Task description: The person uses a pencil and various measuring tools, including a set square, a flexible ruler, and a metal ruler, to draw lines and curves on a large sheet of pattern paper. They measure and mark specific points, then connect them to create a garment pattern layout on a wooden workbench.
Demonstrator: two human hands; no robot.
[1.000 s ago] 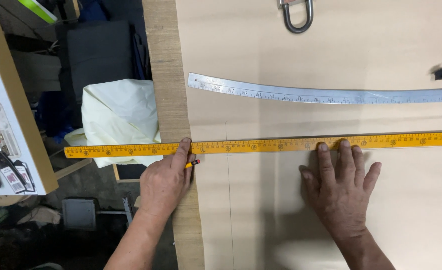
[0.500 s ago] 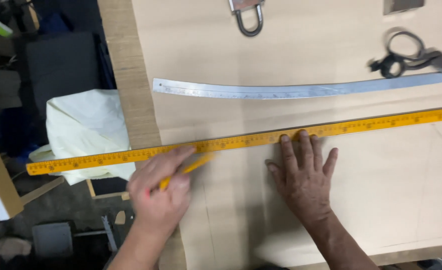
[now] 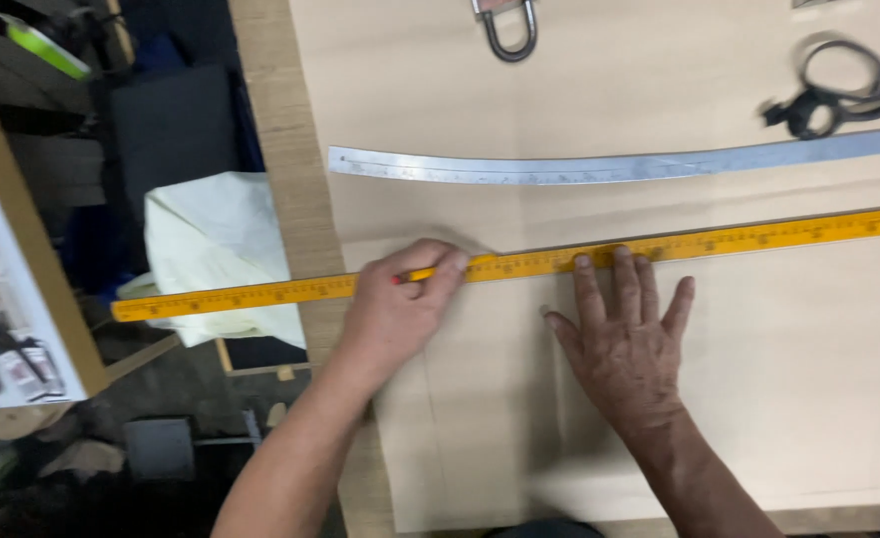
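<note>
A long yellow ruler lies across a beige sheet and sticks out past the table's left edge. My left hand grips a yellow pencil, its tip against the ruler's near edge, close to the sheet's left side. My right hand lies flat on the sheet with fingers spread. Its fingertips press on the ruler, a hand's width to the right of the pencil.
Beyond the yellow ruler lies a curved steel ruler. Black scissors are at the far right and a metal shackle at the top edge. The wooden table border runs down the left, with a pale bag and a tool board below it.
My left hand has moved right along the ruler with the pencil, from the wooden border onto the sheet. My right hand stays pressed on the ruler.
</note>
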